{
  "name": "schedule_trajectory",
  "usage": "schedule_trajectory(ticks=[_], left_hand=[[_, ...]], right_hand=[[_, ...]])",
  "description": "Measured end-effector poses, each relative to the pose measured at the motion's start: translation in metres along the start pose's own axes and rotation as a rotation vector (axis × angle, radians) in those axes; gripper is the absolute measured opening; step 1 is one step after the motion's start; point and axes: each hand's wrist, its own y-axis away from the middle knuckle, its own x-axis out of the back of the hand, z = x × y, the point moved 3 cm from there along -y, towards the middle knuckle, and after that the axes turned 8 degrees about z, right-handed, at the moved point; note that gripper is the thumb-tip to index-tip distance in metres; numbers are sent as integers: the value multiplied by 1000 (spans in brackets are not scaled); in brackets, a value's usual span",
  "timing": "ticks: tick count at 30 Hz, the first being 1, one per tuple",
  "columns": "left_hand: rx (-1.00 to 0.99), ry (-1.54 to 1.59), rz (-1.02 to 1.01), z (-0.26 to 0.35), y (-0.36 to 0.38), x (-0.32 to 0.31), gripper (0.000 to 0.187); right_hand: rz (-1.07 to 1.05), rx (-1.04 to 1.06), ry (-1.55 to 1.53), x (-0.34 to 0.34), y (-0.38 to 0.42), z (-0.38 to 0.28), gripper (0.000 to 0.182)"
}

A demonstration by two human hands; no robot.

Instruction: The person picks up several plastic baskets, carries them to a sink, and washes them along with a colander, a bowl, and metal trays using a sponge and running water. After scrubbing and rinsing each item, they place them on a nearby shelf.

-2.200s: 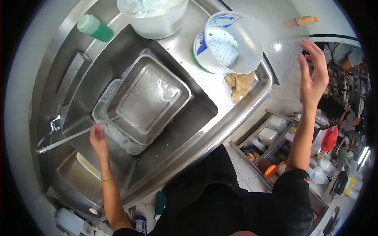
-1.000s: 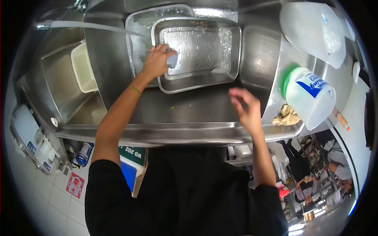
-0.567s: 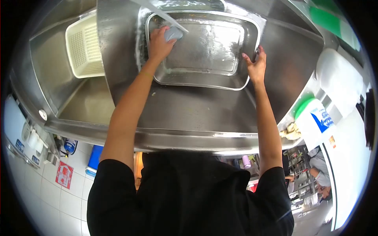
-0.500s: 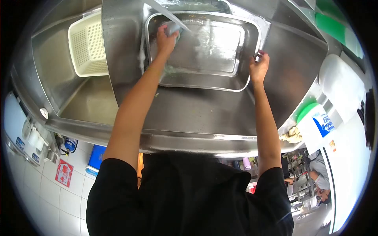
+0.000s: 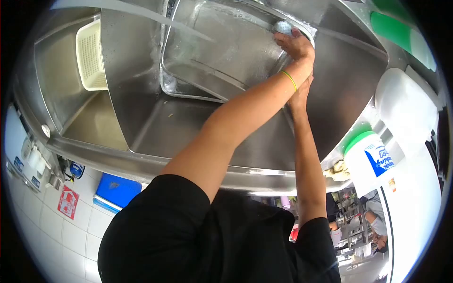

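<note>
A rectangular stainless steel tray [image 5: 226, 49] rests in the sink basin, wet inside. My left hand [image 5: 298, 46] reaches across to the tray's far right corner, its fingers closed on a light blue-grey scrubbing pad [image 5: 283, 28] pressed against the inner wall. Under the left wrist, which wears a yellow band [image 5: 289, 80], my right hand [image 5: 302, 92] is closed at the tray's right side; its fingers are mostly hidden by the left arm. A pale curved streak [image 5: 141, 13] tapers down over the tray from the upper left.
A cream perforated basket [image 5: 92, 56] stands in the left basin, beyond the steel divider. On the right ledge are a white tub with a green lid [image 5: 370, 158] and a crumpled yellowish cloth [image 5: 337, 170]. A blue box [image 5: 118, 188] is on the tiled floor; people show at lower right.
My left hand has carried the scrubbing pad from the tray's left side to its far right corner, crossing over my right arm. The tray now appears turned, and the view has shifted.
</note>
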Motion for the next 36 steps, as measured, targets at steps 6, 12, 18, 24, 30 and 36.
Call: schedule_trajectory(ticks=[6, 12, 18, 24, 30, 36], left_hand=[[-694, 128, 407, 61, -66, 4, 53], [-1219, -358, 386, 22, -281, 31, 64], [-1325, -1094, 194, 70, -222, 91, 54], [-1097, -821, 265, 28, -219, 69, 41], [-874, -888, -155, 29, -171, 68, 40], [-1049, -469, -458, 6, -50, 52, 43]], right_hand=[[11, 125, 273, 19, -5, -18, 25], [16, 67, 152, 42, 17, -34, 38], [37, 23, 131, 43, 29, -52, 39], [129, 31, 170, 37, 20, -61, 41], [200, 104, 207, 42, 16, -49, 43], [196, 63, 262, 46, 6, -46, 44]])
